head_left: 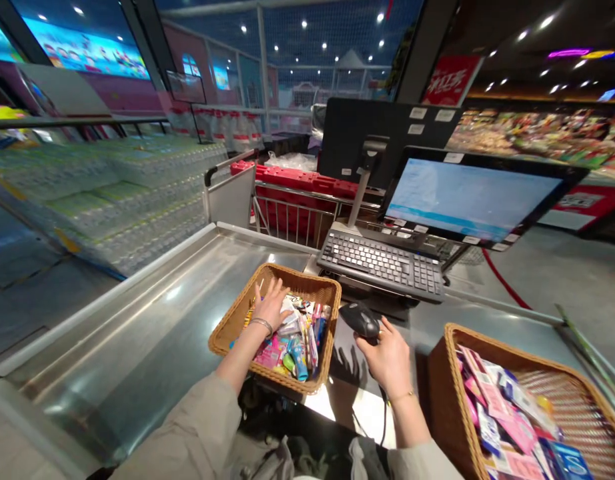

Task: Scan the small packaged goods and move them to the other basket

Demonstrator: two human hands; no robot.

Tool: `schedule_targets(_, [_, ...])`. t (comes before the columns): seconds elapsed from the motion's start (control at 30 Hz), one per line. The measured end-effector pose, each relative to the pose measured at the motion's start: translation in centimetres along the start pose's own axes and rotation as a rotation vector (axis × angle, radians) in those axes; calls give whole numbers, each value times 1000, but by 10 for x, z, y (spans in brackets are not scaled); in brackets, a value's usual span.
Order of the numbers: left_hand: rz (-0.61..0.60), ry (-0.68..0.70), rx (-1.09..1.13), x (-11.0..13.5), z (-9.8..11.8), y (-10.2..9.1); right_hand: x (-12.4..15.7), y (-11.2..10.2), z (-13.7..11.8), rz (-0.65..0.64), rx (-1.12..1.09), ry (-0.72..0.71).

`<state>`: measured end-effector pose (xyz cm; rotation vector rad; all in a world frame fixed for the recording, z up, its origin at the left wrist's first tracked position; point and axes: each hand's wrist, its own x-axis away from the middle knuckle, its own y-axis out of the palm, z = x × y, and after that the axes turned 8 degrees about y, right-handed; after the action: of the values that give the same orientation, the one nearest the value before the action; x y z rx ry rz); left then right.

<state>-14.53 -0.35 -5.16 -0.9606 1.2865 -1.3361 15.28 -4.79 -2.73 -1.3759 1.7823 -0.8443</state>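
Note:
My left hand [270, 308] reaches into a brown wicker basket [218, 341], fingers spread over the small packaged goods inside. Whether the fingertips touch any packet I cannot tell. Among the goods are a blue patterned packet [298, 357], a pink packet [271, 352] and several white wrappers. To the right of this basket, my right hand [390, 357] is wrapped round a black barcode scanner [357, 319], whose head points left toward the basket. The scanner's cord hangs below my wrist.
A second wicker basket [455, 393] with pink, white and blue packages stands at the right. Behind the scanner are a black keyboard [382, 261] and a lit monitor [467, 193]. The metal counter [152, 353] has a raised rim. A shopping cart [292, 213] stands beyond it.

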Motion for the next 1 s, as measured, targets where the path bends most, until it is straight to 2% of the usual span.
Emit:
schedule_targets(0.27, [-94,12,-69,3,-32,1,0,9,-4,-23,16,-25])
schedule_targets(0.5, [-85,55,-84,2,-56,1,-3,15,-4,-33,9,-36])
schedule_targets(0.83, [-103,147,-46,-12,-68,20,-6,17,-9,-44,19,-22])
schedule_targets(1.0, [-153,226,-25,-25,-68,32,-9,18,-9,-54,27,-26])
